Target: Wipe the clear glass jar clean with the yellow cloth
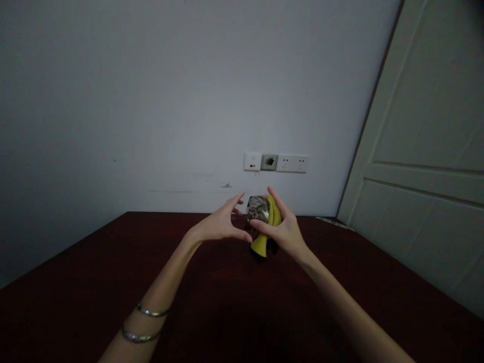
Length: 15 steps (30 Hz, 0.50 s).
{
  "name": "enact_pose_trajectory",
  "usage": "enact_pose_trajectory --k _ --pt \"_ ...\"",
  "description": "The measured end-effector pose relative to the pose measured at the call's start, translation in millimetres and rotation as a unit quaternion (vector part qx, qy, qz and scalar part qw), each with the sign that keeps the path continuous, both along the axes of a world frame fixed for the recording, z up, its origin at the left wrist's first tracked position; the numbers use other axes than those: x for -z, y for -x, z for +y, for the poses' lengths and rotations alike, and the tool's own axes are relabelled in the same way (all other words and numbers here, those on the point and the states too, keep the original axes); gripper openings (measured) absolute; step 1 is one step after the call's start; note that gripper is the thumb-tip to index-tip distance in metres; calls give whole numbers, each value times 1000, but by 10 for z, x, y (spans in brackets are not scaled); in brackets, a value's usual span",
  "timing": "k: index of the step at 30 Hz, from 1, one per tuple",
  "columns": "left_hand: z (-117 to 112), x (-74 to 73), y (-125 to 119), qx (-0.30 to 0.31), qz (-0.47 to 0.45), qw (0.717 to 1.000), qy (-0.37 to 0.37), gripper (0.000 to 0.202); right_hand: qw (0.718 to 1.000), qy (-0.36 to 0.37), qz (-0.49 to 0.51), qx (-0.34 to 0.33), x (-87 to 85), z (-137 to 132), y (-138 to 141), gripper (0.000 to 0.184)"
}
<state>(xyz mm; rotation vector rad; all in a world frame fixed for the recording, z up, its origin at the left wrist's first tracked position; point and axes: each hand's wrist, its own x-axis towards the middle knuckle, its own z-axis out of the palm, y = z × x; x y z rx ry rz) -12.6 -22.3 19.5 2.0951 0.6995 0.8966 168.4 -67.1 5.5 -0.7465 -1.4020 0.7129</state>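
Note:
My right hand (284, 229) is closed around a yellow object with black parts (260, 246), thumb on the near side and index finger stretched up along it. Against its left side sits a shiny, crinkled silver-brown piece (258, 208), which looks like film or foil; whether it is joined to the yellow part I cannot tell. My left hand (223, 220) is just left of the shiny piece, fingers and thumb apart in a C shape with nothing in them. Its thumb tip comes close to the object; contact is unclear. Two silver bangles (141, 337) circle the left forearm.
Both hands are above a dark red table (212, 302), which meets a pale wall (170, 101) at the back. Socket plates (292, 163) are set in the wall behind the hands. A panelled, light-coloured door (423, 151) rises along the right side.

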Motion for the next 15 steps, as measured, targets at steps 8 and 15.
enact_pose_trajectory --k 8,15 --pt "-51 -36 -62 21 -48 990 -134 84 998 51 8 -29 2 13 40 102" --pt "-97 -12 -122 1 -74 997 -39 91 997 -53 -55 -24 90 66 -21 77"
